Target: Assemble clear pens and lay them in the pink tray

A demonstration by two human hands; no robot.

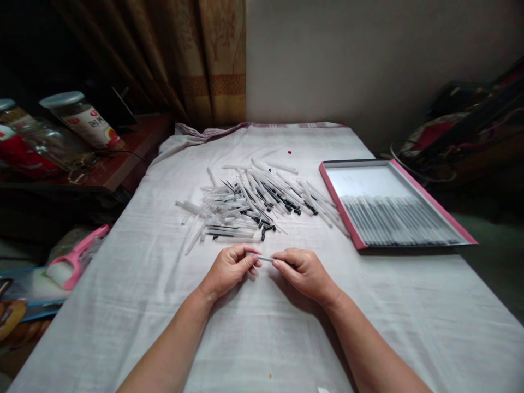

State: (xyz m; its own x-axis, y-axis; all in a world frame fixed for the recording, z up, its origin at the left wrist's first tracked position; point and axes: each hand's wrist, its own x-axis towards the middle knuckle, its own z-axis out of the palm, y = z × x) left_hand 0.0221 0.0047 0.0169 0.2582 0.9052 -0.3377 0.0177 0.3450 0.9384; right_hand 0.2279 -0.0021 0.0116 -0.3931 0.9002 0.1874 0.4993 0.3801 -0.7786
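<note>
Between my two hands a slim pen (266,258) lies level, a little above the cloth. My left hand (234,267) pinches one end with thumb and fingers. The other end sits in the closed fingers of my right hand (305,273), and its tip is hidden there. Just beyond my hands spreads a loose pile of pen parts (245,202): clear barrels, white caps, dark refills and small black pieces. To the right, a shallow pink-edged box (358,232) holds a row of pens (401,221) laid side by side.
A white cloth (164,305) covers the table, with a small red piece (290,152) near the back. At left, a jar (88,123) stands on a brown side table (135,147), and a pink-handled object (77,259) lies lower down. A wall (327,65) closes off the back.
</note>
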